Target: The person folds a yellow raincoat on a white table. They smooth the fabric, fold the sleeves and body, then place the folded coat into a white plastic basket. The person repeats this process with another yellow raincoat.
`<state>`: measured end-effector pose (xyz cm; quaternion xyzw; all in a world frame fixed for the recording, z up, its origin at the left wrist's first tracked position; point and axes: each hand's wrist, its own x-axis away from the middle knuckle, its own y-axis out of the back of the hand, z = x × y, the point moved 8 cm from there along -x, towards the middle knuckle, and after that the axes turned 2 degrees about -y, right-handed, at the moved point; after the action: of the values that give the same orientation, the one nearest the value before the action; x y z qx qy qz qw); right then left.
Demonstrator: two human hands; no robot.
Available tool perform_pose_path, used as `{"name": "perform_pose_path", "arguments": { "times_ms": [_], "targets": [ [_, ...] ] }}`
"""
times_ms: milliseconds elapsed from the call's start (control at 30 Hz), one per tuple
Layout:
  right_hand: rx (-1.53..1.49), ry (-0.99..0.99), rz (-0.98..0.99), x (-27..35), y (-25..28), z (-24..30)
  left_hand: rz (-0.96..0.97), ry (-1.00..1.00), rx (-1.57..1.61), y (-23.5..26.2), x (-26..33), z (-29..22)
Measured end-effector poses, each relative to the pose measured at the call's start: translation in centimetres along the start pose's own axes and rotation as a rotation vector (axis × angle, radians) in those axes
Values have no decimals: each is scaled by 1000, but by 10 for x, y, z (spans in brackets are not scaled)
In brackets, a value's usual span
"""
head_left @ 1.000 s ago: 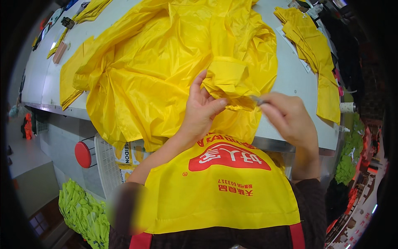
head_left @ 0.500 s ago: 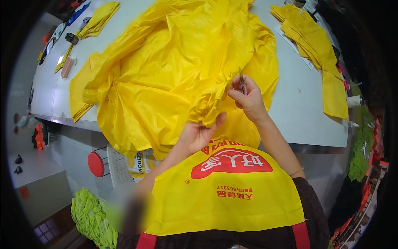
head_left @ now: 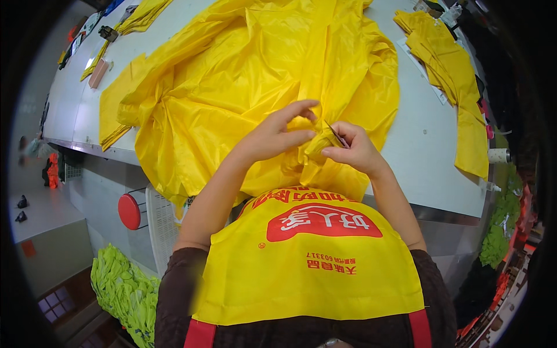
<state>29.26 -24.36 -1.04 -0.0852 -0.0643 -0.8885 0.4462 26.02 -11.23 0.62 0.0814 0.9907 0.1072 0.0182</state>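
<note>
A large crumpled yellow garment of thin, shiny fabric spreads over the table and hangs past its near edge. My right hand is closed around small dark thread snips, their tip pointing up and left. Its thumb and fingers are at a gathered part of the fabric just in front of me. Left of that gather, my left hand hovers over the garment, fingers curved and apart, with nothing seen between them. Whether its fingertips touch the cloth, I cannot tell.
Folded yellow pieces lie along the white table's right side, near a white spool. More yellow pieces and a pink block are at left. Below stand a red stool, a white basket and a green fabric pile.
My left hand has let go of the bunched fabric and moved up, its fingers spreading. The right hand with the snips has come slightly closer to me. The bunch has loosened.
</note>
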Motion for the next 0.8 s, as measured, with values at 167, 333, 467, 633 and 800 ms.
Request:
{"name": "perform_pose_path", "arguments": {
  "times_ms": [167,333,467,633,800],
  "targets": [
    [140,154,-310,15,26,-5,74,156,290,-20,-3,32],
    [164,209,-365,13,22,2,-72,123,814,-25,8,41],
    [-363,-108,-72,3,7,-18,-205,282,808,-20,18,46],
    [-496,-135,118,-2,-5,-14,-94,287,717,-16,21,45],
    [-393,-138,166,-3,-4,-7,-26,179,341,-8,16,11]
  ]
}}
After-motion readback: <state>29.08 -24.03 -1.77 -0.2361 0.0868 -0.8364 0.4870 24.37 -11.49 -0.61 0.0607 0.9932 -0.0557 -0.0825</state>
